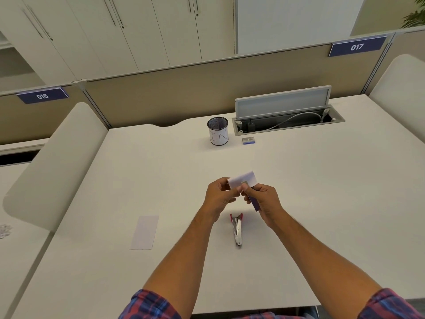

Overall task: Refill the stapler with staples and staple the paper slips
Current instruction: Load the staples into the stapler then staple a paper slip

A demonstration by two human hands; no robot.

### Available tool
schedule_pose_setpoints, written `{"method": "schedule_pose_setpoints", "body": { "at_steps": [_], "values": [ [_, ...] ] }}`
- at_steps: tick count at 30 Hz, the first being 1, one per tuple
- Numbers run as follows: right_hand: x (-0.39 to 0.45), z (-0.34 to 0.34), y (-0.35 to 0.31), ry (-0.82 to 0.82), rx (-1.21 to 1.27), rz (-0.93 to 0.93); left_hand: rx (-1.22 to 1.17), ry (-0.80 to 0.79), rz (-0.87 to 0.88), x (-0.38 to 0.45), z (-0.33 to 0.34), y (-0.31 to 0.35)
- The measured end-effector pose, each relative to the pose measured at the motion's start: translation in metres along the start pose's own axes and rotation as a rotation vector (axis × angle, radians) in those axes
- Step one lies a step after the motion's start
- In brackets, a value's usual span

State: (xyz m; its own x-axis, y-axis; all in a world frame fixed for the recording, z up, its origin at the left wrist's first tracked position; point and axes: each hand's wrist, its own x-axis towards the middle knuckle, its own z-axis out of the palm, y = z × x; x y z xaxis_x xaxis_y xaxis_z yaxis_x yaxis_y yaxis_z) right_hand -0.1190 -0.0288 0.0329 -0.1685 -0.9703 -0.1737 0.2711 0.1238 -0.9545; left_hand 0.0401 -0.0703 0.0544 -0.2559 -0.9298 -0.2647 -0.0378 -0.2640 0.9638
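A: Which step is the person on?

B: By the look of it, the refill. The left hand (218, 194) pinches a white box (243, 179) above the middle of the counter (322, 180), fingers curled on its near left corner. The right hand (262, 200) is curled round a dark sleeve (254, 203), its thumb against the white box. Probably a staple box being pulled apart; whether any staples show, one cannot tell.

A: And the stapler?

B: The stapler (237, 229) lies open on the counter just under the hands, towards the near edge, untouched. A slip (145, 232) lies flat to its left, well apart.

A: What does the next move call for?

B: Likely lifting out a strip without breaking it, then laying it straight in the open channel.

A: The surroundings?

B: A pale counter with rounded side screens. Towards the far edge, a mesh cup (218, 134) marked IN, a second small box (248, 140) just right of it, then an open cable hatch (287, 116). Behind, a partition with plates 016 and 017, and cupboards.
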Motion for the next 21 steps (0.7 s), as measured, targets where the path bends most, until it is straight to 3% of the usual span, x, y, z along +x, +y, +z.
{"method": "schedule_pose_setpoints", "body": {
  "at_steps": [5,21],
  "values": [
    [0.002,0.004,-0.002,0.012,0.047,0.039,-0.235,-0.094,-0.091,-0.002,0.007,-0.003],
    [0.001,0.011,0.002,0.073,0.061,-0.005,-0.459,0.060,-0.088,-0.003,0.026,-0.011]
  ]
}}
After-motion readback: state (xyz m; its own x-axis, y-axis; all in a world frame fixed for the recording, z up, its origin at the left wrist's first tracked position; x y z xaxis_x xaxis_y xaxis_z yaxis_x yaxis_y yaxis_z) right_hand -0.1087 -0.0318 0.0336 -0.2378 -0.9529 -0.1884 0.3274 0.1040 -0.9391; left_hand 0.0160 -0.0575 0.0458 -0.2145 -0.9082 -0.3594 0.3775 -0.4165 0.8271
